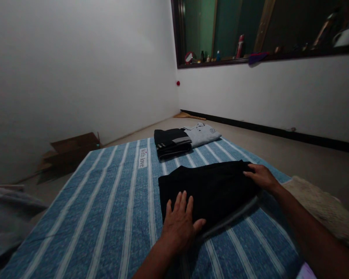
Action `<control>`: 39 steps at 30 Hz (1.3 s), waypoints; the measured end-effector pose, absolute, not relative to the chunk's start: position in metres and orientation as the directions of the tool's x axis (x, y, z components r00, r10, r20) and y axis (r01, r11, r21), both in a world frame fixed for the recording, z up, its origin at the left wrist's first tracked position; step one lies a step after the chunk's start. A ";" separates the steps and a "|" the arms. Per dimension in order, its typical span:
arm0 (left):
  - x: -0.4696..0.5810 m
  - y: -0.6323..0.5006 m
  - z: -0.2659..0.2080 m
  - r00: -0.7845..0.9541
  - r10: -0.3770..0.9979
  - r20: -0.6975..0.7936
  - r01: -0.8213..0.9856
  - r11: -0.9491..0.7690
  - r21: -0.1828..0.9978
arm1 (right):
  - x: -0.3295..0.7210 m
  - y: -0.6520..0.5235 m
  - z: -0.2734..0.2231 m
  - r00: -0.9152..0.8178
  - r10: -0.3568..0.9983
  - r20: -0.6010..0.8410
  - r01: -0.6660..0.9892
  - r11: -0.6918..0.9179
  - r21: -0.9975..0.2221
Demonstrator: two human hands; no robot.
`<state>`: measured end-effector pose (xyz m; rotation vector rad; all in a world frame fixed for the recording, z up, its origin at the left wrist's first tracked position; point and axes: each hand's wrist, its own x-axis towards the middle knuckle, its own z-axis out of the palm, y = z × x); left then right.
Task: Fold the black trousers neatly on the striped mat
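A black garment (209, 190), which looks like folded trousers or shorts, lies across a blue and white striped bedspread (110, 209). On its left part my left hand (180, 224) rests palm down, fingers spread. My right hand (261, 176) grips the garment's right end, with the thumb and fingers closed on the cloth. Just beyond the garment is a folded black piece of clothing (173, 141) with grey panels. A folded grey polo shirt (203, 134) with a dark-trimmed collar lies beside it, partly covered by it.
An open cardboard box (72, 151) stands on the floor at left, near a pale plastic-like bundle (11, 221). A beige woven fabric (320, 205) is at right. A broom (189, 115) lies by the far wall. Bottles (218, 56) line the windowsill.
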<state>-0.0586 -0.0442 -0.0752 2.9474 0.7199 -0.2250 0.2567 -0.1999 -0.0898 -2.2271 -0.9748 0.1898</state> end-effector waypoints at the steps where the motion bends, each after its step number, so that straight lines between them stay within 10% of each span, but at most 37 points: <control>1: -0.058 -0.044 -0.076 0.878 0.450 -0.163 0.464 -0.884 0.062 | 0.256 -0.200 -0.090 0.710 0.691 0.134 0.592 -0.484 -0.644; 22: -0.020 -0.054 -0.026 0.883 0.404 -0.240 0.454 -0.866 0.210 | 0.252 -0.200 -0.086 0.729 0.672 0.130 0.577 -0.501 -0.645; 28: 0.021 -0.075 -0.051 0.949 0.241 -0.201 0.304 -0.866 0.396 | 0.254 -0.201 -0.089 0.719 0.677 0.160 0.586 -0.466 -0.663; 39: 0.039 -0.085 -0.082 0.940 0.289 -0.179 0.337 -0.863 0.376 | 0.253 -0.204 -0.091 0.753 0.652 0.090 0.498 -0.476 -0.725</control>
